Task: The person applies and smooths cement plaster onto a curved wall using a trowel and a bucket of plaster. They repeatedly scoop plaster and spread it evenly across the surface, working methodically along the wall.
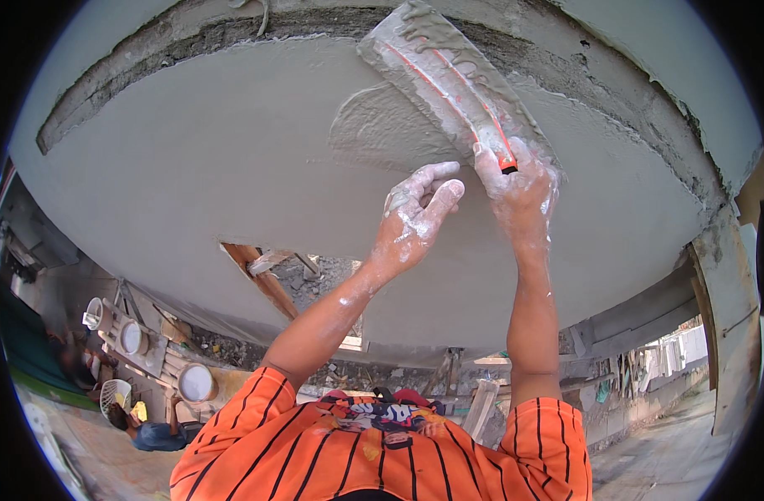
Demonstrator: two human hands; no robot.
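My right hand (522, 185) is closed round the handle of a long plastering trowel (461, 83) with red edging along its back. The blade lies against the grey plastered surface (257, 159), and wet plaster clings to its far end and edges. Just left of the blade is a thicker, rough patch of fresh plaster (382, 125). My left hand (419, 209) is raised beside the trowel, fingers apart and bent, holding nothing. White plaster smears cover both hands. The part of the blade beneath the tool's back is hidden.
A rough, unplastered strip (190, 50) curves along the far edge. An opening with a wooden edge (261, 275) breaks the plaster at the lower left. Several buckets (197, 382) stand on planks at left, near a seated person (152, 430). A wooden post (480, 409) is behind me.
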